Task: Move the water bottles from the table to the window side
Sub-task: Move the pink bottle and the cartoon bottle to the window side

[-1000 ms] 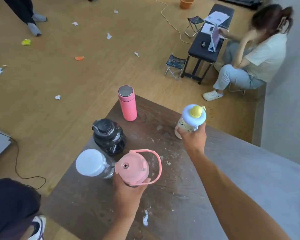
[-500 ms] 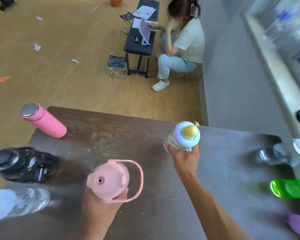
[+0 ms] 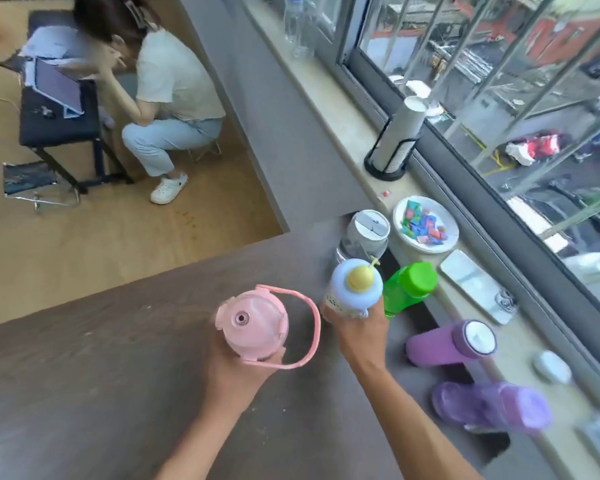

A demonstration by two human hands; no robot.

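Note:
My left hand grips a pink bottle with a loop handle, held above the dark wooden table. My right hand grips a white bottle with a pale blue lid and yellow knob, held close to the table's window-side edge. Along that edge stand a clear bottle with a grey lid, a green bottle, a purple flask and a translucent purple bottle.
The stone window sill carries a black holder of paper cups, a plate of sweets, a white tray and clear plastic bottles farther off. A person crouches by a black bench on the wooden floor.
The view has swung right from the table's far side to the window sill. Both hands carried their bottles toward the window edge; the pink flask, black jug and clear bottle have left the view.

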